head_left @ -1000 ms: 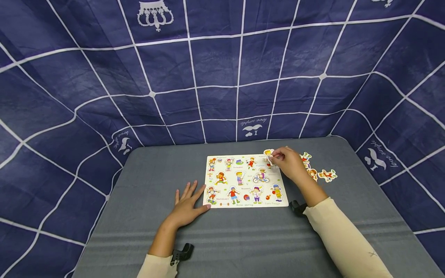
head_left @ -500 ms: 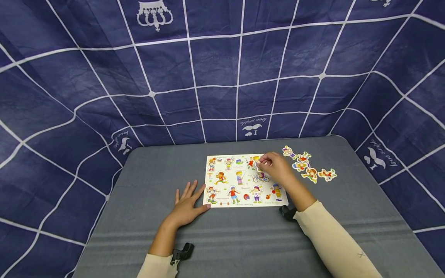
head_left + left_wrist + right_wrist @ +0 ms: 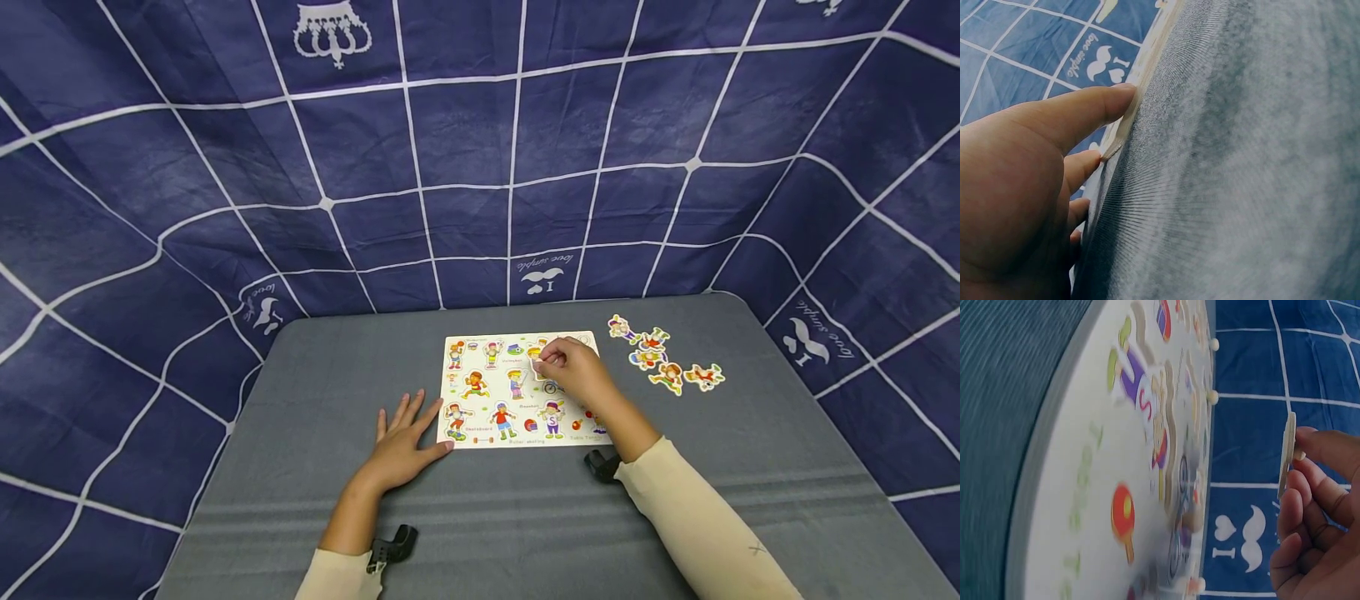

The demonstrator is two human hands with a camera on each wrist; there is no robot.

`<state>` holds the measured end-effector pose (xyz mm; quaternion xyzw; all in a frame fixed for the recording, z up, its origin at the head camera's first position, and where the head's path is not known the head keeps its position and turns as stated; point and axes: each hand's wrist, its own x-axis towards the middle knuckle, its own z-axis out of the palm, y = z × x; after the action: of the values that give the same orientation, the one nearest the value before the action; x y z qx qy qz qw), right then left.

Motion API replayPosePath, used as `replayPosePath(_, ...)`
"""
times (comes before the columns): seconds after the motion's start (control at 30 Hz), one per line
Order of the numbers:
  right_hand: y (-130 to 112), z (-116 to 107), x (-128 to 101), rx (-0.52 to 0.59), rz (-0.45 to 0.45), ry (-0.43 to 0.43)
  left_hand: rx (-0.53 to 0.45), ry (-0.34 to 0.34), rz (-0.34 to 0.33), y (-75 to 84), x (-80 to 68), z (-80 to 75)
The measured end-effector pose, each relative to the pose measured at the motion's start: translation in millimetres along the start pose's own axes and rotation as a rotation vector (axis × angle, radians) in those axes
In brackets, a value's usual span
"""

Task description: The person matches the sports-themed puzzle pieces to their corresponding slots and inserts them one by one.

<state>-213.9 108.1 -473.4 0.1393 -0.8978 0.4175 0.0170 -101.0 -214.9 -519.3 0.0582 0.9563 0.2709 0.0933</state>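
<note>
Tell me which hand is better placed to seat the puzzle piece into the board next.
Right, most likely. The right hand already pinches the puzzle piece above the board, while the left hand lies flat at the board's near-left corner.

Grey cloth-covered table (image 3: 525, 517), navy backdrop (image 3: 480, 167) with white grid lines, crown and moustache prints

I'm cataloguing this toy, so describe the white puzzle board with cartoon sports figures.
The white puzzle board with cartoon sports figures is a thin, flat rectangle lying on the grey table. Figure pieces with small pegs fill its cut-outs. The left hand touches its near left corner; the right hand holds a flat piece above it.
</note>
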Motion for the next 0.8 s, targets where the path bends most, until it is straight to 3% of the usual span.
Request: replayPosePath(0.8, -1, 37, 5, -0.033, 0.07, -0.095, -0.003, 0.008, 0.003, -0.6, 0.2, 1.1)
